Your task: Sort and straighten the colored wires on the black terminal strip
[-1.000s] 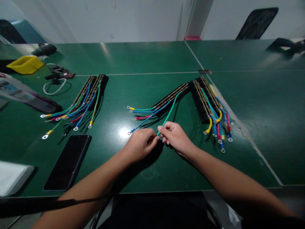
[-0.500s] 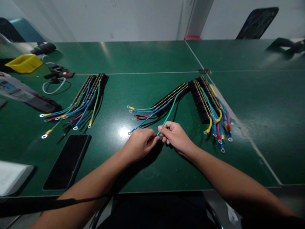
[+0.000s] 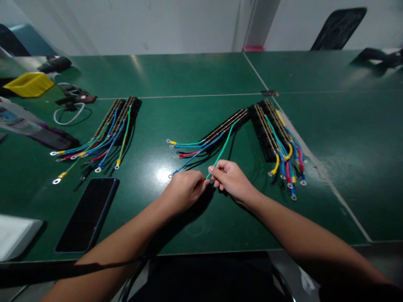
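Observation:
A green wire runs from a black terminal strip down to my fingers. My left hand pinches its lower end, and the tip is hidden in the fingers. Just beside it, my right hand grips the same wire between thumb and fingers. Several other wires with ring terminals come off this strip, among them a blue wire and a red wire. The strip lies slanted, its far end against a pair of wired strips on the right.
On the left lies another pair of wired strips, with a phone nearer me. A white box, a plastic bag, a yellow bin and a cable lie farther left. A black chair back stands beyond the table.
Both hands keep the same grip on the green wire, almost unmoved. The whole view has shifted slightly.

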`<action>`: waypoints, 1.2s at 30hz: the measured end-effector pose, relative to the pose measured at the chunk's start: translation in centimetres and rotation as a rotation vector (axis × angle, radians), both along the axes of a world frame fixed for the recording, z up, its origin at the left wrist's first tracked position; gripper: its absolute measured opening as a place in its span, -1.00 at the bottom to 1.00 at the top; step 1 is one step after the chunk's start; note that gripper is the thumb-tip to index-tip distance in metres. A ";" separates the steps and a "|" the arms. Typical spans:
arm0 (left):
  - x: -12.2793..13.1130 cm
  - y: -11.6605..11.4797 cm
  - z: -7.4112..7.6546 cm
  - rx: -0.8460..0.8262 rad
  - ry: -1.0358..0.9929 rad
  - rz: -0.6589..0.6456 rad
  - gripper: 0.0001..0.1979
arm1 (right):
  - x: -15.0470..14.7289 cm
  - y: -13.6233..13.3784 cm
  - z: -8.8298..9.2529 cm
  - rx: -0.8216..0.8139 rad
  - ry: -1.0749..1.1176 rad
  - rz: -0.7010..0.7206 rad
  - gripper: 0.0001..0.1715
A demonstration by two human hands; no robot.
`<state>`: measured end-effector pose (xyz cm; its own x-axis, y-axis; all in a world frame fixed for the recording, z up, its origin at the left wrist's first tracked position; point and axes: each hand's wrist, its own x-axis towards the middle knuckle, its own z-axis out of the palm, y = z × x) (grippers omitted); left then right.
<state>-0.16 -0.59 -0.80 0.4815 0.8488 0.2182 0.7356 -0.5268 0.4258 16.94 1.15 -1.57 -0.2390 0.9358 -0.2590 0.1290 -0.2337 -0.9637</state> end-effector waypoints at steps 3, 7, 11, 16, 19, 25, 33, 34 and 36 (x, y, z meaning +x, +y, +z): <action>0.0 0.0 0.1 -0.030 -0.013 0.066 -0.79 | 0.0 0.0 0.0 -0.005 -0.008 -0.005 -0.76; 0.1 -0.2 0.3 -0.030 0.015 0.041 -0.75 | 0.0 0.0 0.1 -0.002 -0.012 0.007 -0.74; 0.0 -0.2 0.2 0.003 0.033 -0.014 -0.71 | 0.1 -0.1 0.1 0.008 -0.003 0.007 -0.73; 0.0 -0.1 0.1 0.005 -0.009 0.077 -0.77 | 0.0 0.0 0.1 -0.003 -0.010 0.001 -0.75; 0.1 -0.1 0.3 -0.014 0.004 0.069 -0.75 | 0.1 -0.1 0.0 0.001 -0.008 0.009 -0.74; 0.1 -0.1 0.4 -0.014 0.053 0.016 -0.70 | 0.1 -0.1 0.0 0.010 0.000 0.012 -0.74; 0.1 -0.2 0.2 0.005 0.039 0.052 -0.73 | 0.1 -0.1 0.0 0.009 -0.008 0.014 -0.75; 0.1 -0.2 0.3 0.008 0.057 0.031 -0.71 | 0.1 -0.1 0.1 0.010 -0.007 0.014 -0.74; 0.1 -0.3 0.4 0.013 0.084 -0.002 -0.68 | 0.1 -0.1 0.1 0.009 -0.002 0.010 -0.74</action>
<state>-0.06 -0.85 -0.41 0.5004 0.8450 0.1883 0.7673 -0.5336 0.3557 17.04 1.08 -1.49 -0.2481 0.9356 -0.2512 0.1333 -0.2239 -0.9654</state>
